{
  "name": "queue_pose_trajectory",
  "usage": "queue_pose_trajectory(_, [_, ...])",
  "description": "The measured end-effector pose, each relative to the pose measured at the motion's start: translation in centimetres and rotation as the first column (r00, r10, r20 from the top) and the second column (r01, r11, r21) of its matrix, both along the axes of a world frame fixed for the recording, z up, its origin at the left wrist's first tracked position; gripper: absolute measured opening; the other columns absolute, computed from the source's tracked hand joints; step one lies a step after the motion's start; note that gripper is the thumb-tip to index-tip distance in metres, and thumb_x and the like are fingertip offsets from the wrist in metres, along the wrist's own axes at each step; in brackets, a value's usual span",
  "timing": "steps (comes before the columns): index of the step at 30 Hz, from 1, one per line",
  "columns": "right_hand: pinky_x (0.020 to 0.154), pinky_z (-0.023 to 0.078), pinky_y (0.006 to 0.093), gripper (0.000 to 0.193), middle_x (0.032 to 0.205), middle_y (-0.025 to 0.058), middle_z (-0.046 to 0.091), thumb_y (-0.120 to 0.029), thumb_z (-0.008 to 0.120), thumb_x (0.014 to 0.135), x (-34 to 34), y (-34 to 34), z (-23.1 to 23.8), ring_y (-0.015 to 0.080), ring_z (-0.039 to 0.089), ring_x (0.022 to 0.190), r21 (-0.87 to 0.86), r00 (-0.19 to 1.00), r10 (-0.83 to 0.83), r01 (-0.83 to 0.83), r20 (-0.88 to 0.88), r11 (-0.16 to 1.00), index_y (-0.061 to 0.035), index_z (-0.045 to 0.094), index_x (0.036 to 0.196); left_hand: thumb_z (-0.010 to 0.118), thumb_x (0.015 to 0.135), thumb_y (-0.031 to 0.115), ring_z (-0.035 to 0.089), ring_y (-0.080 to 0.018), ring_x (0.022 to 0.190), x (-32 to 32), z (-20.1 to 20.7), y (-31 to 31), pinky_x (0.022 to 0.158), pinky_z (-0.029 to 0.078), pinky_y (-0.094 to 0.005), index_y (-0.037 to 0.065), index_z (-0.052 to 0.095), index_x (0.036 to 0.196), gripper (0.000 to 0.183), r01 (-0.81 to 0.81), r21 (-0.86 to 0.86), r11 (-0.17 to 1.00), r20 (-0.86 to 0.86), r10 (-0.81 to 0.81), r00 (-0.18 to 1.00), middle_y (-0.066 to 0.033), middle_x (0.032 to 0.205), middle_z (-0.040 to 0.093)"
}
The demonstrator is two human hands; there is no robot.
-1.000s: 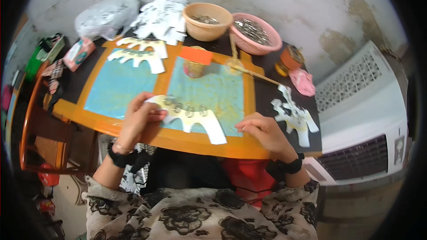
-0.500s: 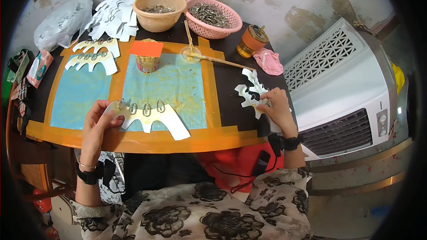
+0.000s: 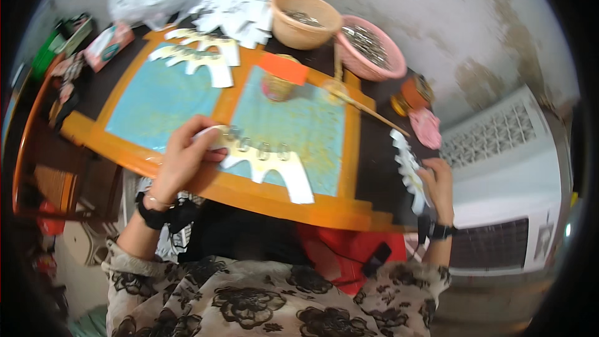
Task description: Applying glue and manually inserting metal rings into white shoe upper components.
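My left hand [image 3: 187, 153] pinches the left end of a scalloped white paper cutout [image 3: 290, 171] with yellowish glue along it. Several metal rings or clips stand along its upper edge; their exact kind is blurred. The piece hangs over the table's near side. Far to the right, my right hand [image 3: 438, 186] has its fingers curled against the edge of a stack of white scalloped cutouts [image 3: 407, 163], seemingly gripping it. Similar cutouts with metal pieces [image 3: 198, 61] lie at the back left of the blue sheet [image 3: 137, 115].
A tub with an orange card [image 3: 284, 68] stands on the mat. Behind are a peach bowl [image 3: 306, 37] and a pink basket [image 3: 374, 75] of metal pieces, and a pile of white cutouts [image 3: 234, 9]. A glue-smeared stick [image 3: 374, 112], amber jar [image 3: 415, 93] and pink cloth [image 3: 425, 128] lie right.
My view has turned, so the table appears shifted and tilted. The cutouts at my right hand now show as a narrow upright row instead of spread apart. My left hand keeps its hold.
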State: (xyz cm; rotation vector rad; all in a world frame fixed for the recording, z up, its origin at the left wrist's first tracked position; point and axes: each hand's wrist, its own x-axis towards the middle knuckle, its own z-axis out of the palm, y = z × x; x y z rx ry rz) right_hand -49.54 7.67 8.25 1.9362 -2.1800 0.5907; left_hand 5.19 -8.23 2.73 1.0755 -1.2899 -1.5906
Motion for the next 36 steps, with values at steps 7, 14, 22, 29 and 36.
queue_pose_trajectory(7, [0.088,0.054,0.0342,0.026,0.111,0.0136,0.072,-0.003,0.077,0.088,19.2,-8.3,4.0,0.0245,0.069,0.1,-0.025,0.72,0.528,-0.581,0.45,0.814,-0.0007,0.073,0.114,0.058,0.109,0.015,0.065,-0.0071,0.096,1.2,-0.8,0.7,0.086,0.057,-0.026,0.001,0.066,0.121,0.02,0.003,-0.135,0.991,-0.116,-0.019,0.993,-0.0017,0.105,0.071])
queue_pose_trajectory(14, [0.084,0.054,0.0316,0.025,0.105,0.0086,0.074,-0.015,0.073,0.098,31.0,-16.9,-1.2,0.0165,0.069,0.097,0.001,0.333,0.454,-0.807,0.826,0.591,0.0014,0.07,0.117,0.061,0.108,0.015,0.064,-0.0058,0.093,0.2,0.0,1.0,0.083,0.055,-0.0243,0.002,0.069,0.119,0.019,0.021,-0.119,0.993,-0.171,-0.041,0.984,-0.0008,0.105,0.071])
queue_pose_trajectory(22, [0.071,0.051,0.021,0.015,0.093,-0.0015,0.072,-0.013,0.07,0.102,32.4,-18.2,-3.2,0.0025,0.064,0.083,0.002,0.141,0.163,-0.762,0.977,0.648,0.0016,0.072,0.106,0.058,0.108,0.013,0.071,-0.0174,0.108,1.8,0.6,1.4,0.096,0.06,-0.0339,0.0,0.057,0.127,0.023,0.045,0.064,0.997,-0.436,-0.012,0.9,-0.0097,0.117,0.069])
queue_pose_trajectory(29, [0.072,0.052,0.022,0.016,0.094,0.0002,0.072,-0.012,0.072,0.101,32.5,-18.0,-3.9,0.0041,0.065,0.084,-0.112,0.112,0.274,-0.72,0.955,0.685,0.0021,0.072,0.108,0.066,0.104,0.014,0.073,-0.0145,0.101,0.5,1.0,1.6,0.093,0.058,-0.0286,-0.001,0.062,0.122,0.024,-0.01,0.04,0.999,-0.18,0.017,0.983,-0.0087,0.11,0.074])
queue_pose_trajectory(36, [0.071,0.051,0.0224,0.013,0.095,-0.0006,0.064,-0.01,0.074,0.099,32.6,-17.5,-3.8,0.0048,0.064,0.082,-0.164,0.119,0.341,-0.7,0.933,0.695,0.003,0.073,0.103,0.073,0.1,0.013,0.069,-0.0085,0.091,-0.9,1.7,1.8,0.085,0.055,-0.0244,-0.001,0.067,0.12,0.025,-0.029,0.003,1.0,-0.143,0.029,0.989,-0.0047,0.103,0.074])
